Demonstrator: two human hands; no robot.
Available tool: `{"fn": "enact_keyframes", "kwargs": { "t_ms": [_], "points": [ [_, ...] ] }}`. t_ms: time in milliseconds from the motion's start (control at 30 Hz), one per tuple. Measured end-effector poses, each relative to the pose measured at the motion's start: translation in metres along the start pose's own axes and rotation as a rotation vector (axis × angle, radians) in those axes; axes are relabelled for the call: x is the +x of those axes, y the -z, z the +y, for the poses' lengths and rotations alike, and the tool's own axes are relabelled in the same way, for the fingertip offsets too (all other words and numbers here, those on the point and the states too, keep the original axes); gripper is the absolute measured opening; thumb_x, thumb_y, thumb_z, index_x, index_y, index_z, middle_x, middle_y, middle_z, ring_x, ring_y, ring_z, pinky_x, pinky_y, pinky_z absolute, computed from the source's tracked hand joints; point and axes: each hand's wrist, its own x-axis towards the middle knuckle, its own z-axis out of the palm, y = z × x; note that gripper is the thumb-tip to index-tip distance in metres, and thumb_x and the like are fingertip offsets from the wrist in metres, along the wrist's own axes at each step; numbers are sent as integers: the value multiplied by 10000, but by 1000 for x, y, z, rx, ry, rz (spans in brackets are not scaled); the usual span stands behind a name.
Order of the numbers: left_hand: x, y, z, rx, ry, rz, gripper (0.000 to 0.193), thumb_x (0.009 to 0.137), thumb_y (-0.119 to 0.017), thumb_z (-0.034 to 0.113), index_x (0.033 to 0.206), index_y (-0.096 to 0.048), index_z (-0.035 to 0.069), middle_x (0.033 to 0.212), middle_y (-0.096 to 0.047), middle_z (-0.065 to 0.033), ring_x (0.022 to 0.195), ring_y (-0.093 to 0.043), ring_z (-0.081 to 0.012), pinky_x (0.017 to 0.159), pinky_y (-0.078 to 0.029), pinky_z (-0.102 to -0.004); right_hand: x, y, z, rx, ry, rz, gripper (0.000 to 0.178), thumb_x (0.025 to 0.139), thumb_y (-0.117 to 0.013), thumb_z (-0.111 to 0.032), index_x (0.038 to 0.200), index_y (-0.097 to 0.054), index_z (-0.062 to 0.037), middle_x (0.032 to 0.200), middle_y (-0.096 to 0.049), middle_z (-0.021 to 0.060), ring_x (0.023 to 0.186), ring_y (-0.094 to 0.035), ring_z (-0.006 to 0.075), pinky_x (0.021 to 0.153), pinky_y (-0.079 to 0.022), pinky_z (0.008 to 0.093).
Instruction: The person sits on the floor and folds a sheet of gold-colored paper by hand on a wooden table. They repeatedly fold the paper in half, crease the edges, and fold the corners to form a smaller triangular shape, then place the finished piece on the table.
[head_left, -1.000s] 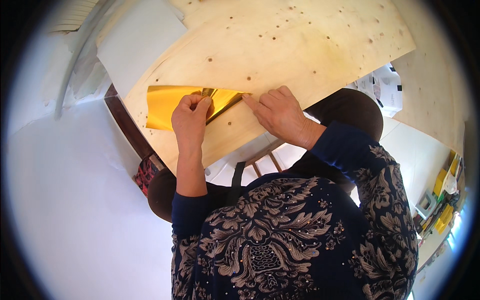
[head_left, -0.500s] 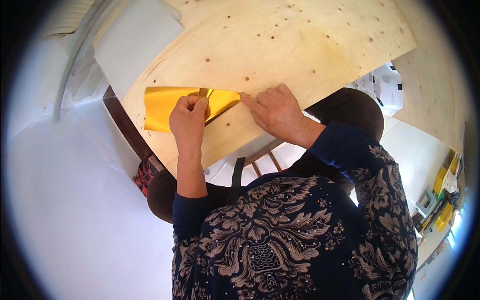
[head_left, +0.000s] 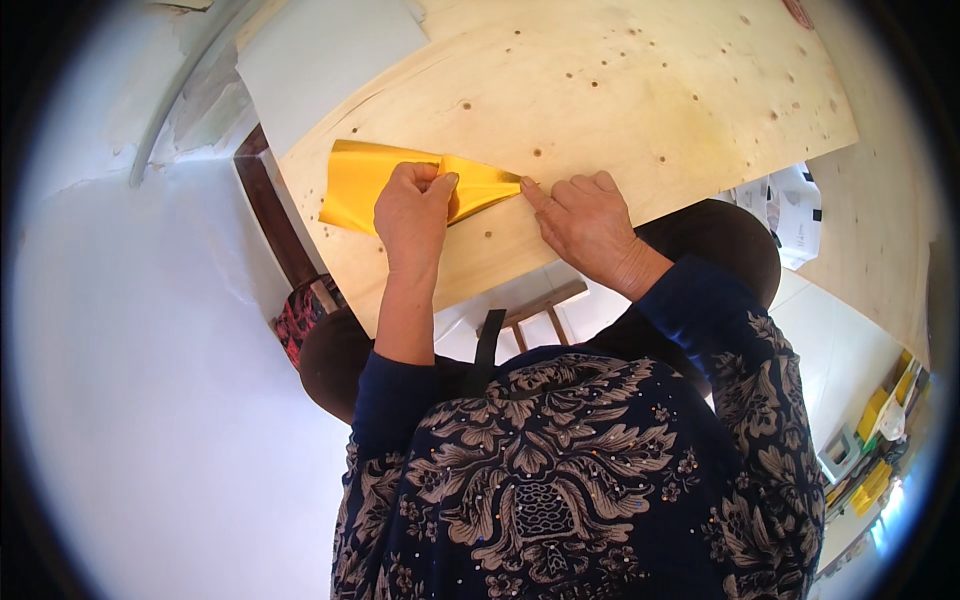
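Gold paper (head_left: 362,188) lies on the knotty wooden board (head_left: 620,120), near the edge closest to the person. Its wide end points left, and it narrows through folds to a tip on the right. The left hand (head_left: 412,215) has its thumb and bent forefinger pinched together on a fold around the middle of the paper. The right hand (head_left: 588,222) puts a fingertip to the narrow tip, its other fingers curled; whether it grips the tip or just presses on it, I cannot tell.

A pale grey sheet (head_left: 330,65) covers the upper left part of the board. Below the board's near edge, the dark trousers (head_left: 725,240) spread to both sides, with a wooden frame (head_left: 545,303) between the legs. The person wears a navy sweater (head_left: 545,490) with a beige leaf pattern. A white bag (head_left: 797,220) shows beside the right knee.
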Motion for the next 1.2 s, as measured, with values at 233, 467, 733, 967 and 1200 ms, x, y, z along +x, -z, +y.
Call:
{"fn": "enact_keyframes", "kwargs": {
  "t_ms": [233,467,733,967,1200],
  "points": [
    [0,4,10,161,-33,5,225,837,-707,250,866,-663,31,727,-694,-104,688,-669,-239,683,-507,-359,0,-2,1,-8,22,49,468,765,-687,-140,1222,-638,-49,766,-500,30,726,-512,196,678,-367,358],
    [4,-1,9,356,-116,51,271,858,-664,309,846,-659,39,759,-694,-155,754,-672,-340,710,-514,-422,0,-2,1,-13,24,52,467,762,-693,-142,1218,-644,-54,764,-499,28,717,-509,194,673,-364,356],
    [4,-1,5,374,-149,70,246,853,-654,287,841,-651,42,772,-694,-163,760,-670,-354,707,-514,-442,0,-4,1,-15,32,81,501,735,-719,-136,1224,-640,-59,744,-481,22,687,-501,196,647,-366,359],
    [4,2,7,362,-131,26,239,856,-639,279,862,-649,41,775,-699,-147,761,-670,-347,714,-511,-437,0,-4,0,-28,24,48,433,777,-690,-155,1196,-656,-53,768,-518,27,735,-523,190,690,-371,359],
    [11,2,4,359,-91,0,252,851,-632,293,873,-653,42,718,-709,-94,715,-681,-257,705,-517,-366,9,5,-7,5,-34,-36,312,817,-665,-163,1117,-692,-82,779,-528,42,765,-548,208,711,-399,370]
  ]
}}
